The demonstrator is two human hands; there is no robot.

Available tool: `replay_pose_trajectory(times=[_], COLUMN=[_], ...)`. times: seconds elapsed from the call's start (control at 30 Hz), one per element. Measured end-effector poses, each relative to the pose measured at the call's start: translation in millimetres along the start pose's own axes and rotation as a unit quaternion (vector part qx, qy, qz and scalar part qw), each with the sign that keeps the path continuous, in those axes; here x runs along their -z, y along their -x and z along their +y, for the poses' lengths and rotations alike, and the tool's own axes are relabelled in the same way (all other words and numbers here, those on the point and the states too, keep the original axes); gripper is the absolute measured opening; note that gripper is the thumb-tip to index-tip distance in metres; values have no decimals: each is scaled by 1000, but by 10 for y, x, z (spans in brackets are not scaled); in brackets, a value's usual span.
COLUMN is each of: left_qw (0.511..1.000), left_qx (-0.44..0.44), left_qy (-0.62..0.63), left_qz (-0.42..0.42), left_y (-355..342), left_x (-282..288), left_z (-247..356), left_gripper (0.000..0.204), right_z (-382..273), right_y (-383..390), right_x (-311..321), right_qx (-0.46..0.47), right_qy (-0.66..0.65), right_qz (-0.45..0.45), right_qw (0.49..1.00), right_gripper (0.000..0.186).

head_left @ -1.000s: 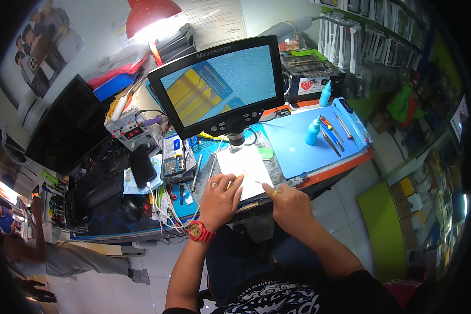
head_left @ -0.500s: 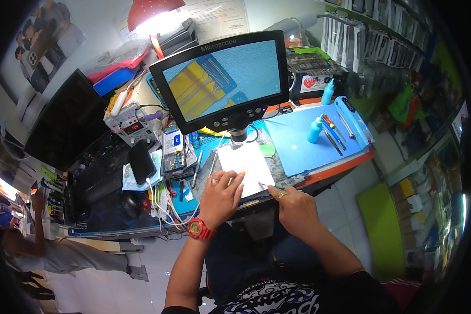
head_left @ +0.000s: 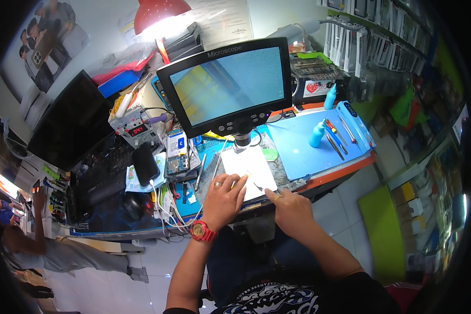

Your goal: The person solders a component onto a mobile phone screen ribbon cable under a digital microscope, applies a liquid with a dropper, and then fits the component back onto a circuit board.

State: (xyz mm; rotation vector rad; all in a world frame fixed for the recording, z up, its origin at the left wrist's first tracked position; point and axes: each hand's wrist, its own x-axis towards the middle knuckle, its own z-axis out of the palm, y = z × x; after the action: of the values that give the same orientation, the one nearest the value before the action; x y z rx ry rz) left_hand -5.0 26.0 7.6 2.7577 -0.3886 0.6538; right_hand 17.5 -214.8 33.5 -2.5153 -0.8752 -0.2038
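Note:
On a white sheet (head_left: 248, 157) at the bench's front edge, my left hand (head_left: 224, 199) rests with its fingers together. Its fingertips press on a small yellow flex cable (head_left: 248, 174), mostly hidden beneath them. My right hand (head_left: 292, 210) is closed round a slim, thin-bladed tool (head_left: 258, 187), index finger stretched along it. The tool's tip points up and left, low over the sheet near the cable. Above the sheet stands a microscope (head_left: 242, 140) with a large screen (head_left: 227, 86). That screen shows a blurred, magnified yellow strip with a row of contacts.
Right of the sheet lies a blue mat (head_left: 303, 152) bearing a light-blue bottle (head_left: 317, 134) and several slim tools. At left are a black phone (head_left: 145, 164), cables, circuit boards and a power supply (head_left: 136, 128). A red lamp (head_left: 159, 15) shines behind. Another person (head_left: 42, 246) stands far left.
The picture on the microscope screen has blurred and shifted. My right hand has moved slightly left and down, its tool tip now nearer my left fingers. The whole view has shifted a little.

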Motion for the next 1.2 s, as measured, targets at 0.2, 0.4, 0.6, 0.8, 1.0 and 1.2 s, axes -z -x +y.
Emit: replay_pose_trajectory(times=[0.2, 0.4, 0.6, 0.8, 1.0, 1.2], left_qw=[1000, 1000, 1000, 1000, 1000, 1000], left_qx=[2, -9, 0, 2, -2, 6], left_qy=[1, 3, -1, 1, 2, -6], left_qz=[-3, -3, -2, 3, 0, -2], left_y=[4, -26, 10, 7, -39, 9], left_x=[-15, -29, -7, -10, -3, 2], left_z=[5, -4, 1, 5, 20, 3], left_gripper=[36, 36, 36, 35, 35, 36], right_z=[12, 12, 110, 93, 78, 103], right_y=[-203, -563, 39, -188, -588, -7], right_x=[-65, -345, 20, -101, -365, 42], right_qx=[9, 16, -1, 18, 26, -4], right_qy=[-1, 13, -10, -25, -3, -20], right_qz=[17, 45, 13, 34, 56, 6], right_qw=[1000, 999, 1000, 999, 998, 1000], right_gripper=[50, 48, 49, 49, 41, 49])
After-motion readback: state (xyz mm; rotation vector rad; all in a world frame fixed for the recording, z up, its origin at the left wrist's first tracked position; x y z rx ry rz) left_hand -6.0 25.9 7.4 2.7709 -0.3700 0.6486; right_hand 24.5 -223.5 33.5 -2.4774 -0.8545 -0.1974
